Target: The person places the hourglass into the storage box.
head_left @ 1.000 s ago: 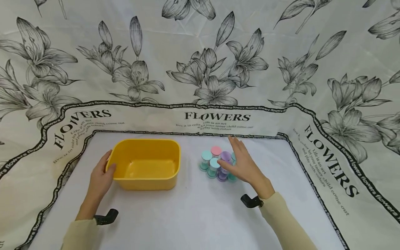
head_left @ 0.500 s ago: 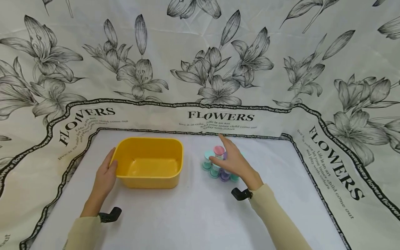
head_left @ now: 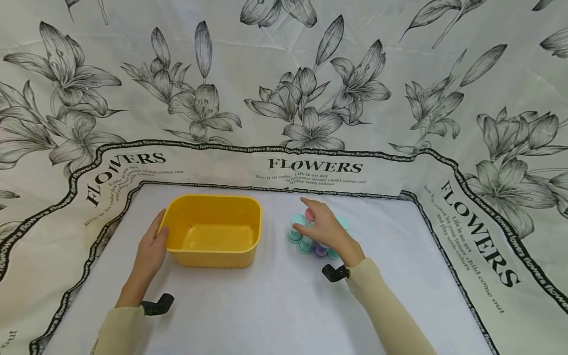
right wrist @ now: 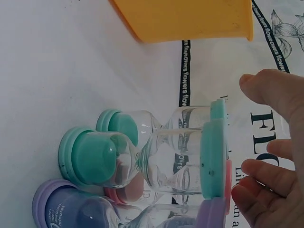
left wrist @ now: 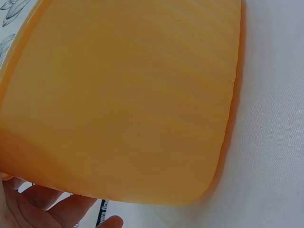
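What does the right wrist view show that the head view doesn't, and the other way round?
Only the right wrist view shows readable lettering on a purple hourglass.

Only the head view shows the left hand, at the side of the yellow bin, and the bin's inside.

Both show the right hand, the bin, green hourglasses, a pink hourglass and a purple one.

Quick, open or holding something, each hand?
Left hand: holding the yellow rectangular plastic tub at its side.
Right hand: open, empty, near clear pastel-capped hourglasses.
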Tool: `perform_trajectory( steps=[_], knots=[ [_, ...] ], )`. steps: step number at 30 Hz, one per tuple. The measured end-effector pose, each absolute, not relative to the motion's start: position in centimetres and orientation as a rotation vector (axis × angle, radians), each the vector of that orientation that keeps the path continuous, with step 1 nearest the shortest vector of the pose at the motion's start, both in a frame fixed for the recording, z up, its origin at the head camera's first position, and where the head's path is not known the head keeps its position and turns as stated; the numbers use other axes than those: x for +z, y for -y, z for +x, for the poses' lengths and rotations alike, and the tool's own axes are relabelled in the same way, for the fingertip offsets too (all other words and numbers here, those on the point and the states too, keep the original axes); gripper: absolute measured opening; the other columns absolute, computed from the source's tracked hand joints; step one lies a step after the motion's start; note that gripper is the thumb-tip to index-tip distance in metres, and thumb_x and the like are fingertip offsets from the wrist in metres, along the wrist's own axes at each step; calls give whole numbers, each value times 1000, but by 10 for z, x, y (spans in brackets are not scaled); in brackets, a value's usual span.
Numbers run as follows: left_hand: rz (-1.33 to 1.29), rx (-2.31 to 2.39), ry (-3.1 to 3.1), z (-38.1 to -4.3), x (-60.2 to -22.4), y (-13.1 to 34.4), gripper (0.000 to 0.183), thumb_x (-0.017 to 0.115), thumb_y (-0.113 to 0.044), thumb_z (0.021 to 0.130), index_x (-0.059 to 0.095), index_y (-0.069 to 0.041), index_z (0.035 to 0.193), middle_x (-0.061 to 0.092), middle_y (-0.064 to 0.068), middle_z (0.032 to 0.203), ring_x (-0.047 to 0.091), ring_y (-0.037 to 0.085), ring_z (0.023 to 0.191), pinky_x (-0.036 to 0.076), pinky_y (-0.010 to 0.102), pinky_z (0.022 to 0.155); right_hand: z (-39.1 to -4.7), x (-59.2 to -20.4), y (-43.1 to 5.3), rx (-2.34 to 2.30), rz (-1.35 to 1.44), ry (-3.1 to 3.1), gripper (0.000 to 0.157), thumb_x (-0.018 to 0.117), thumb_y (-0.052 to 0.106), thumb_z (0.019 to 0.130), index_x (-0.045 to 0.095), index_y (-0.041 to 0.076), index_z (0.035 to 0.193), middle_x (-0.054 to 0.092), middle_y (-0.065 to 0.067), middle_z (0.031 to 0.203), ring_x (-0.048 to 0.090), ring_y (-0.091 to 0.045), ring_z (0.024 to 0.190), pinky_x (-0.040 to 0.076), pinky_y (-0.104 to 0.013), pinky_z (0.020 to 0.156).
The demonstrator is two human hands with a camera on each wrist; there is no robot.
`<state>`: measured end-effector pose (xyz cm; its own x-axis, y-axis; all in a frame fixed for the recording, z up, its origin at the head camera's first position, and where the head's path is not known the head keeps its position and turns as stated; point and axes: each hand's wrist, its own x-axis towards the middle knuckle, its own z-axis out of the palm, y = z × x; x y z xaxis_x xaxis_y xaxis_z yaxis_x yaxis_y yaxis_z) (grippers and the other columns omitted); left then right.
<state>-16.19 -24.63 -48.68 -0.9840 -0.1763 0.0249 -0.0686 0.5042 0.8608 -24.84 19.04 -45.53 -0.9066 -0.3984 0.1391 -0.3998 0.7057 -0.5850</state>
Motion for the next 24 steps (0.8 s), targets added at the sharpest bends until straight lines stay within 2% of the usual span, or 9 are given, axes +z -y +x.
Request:
perform_trajectory(
  steps=[6, 11, 16, 19, 24],
  knots=[
    [218, -1499, 2625, -163, -488, 245, 58, 27, -32, 114, 13, -15, 167, 16, 15, 173, 16, 42, 158, 17, 63, 125, -251, -461, -186, 905, 713, 2852, 73, 83, 29, 86, 54, -5, 144, 61, -24, 140, 52, -42, 135, 41, -54, 117],
    [216, -1502, 2620, -163, -489, 246, 58, 27, -32, 114, 14, -14, 167, 16, 14, 173, 16, 42, 158, 17, 63, 125, -250, -463, -181, 795, 653, 2901, 69, 84, 31, 85, 59, 0, 141, 69, -16, 123, 55, -34, 126, 47, -50, 107],
    [227, -1515, 2619, -163, -490, 246, 57, 27, -32, 114, 14, -17, 167, 15, 13, 173, 15, 41, 158, 17, 62, 126, -249, -464, -179, 699, 621, 2913, 60, 85, 33, 84, 67, 3, 134, 70, -9, 105, 57, -30, 114, 47, -50, 95],
    [232, -1514, 2621, -163, -490, 247, 57, 27, -32, 114, 13, -18, 167, 15, 12, 173, 15, 40, 159, 17, 62, 126, -249, -465, -178, 680, 629, 2893, 54, 85, 31, 83, 71, 5, 128, 73, -8, 106, 58, -31, 116, 47, -53, 95],
    [231, -1517, 2622, -163, -490, 247, 57, 26, -33, 114, 13, -17, 167, 14, 12, 173, 14, 41, 159, 16, 63, 126, -249, -465, -177, 638, 657, 2881, 45, 85, 31, 83, 75, 8, 120, 74, -10, 121, 56, -37, 130, 44, -62, 105]
  ],
)
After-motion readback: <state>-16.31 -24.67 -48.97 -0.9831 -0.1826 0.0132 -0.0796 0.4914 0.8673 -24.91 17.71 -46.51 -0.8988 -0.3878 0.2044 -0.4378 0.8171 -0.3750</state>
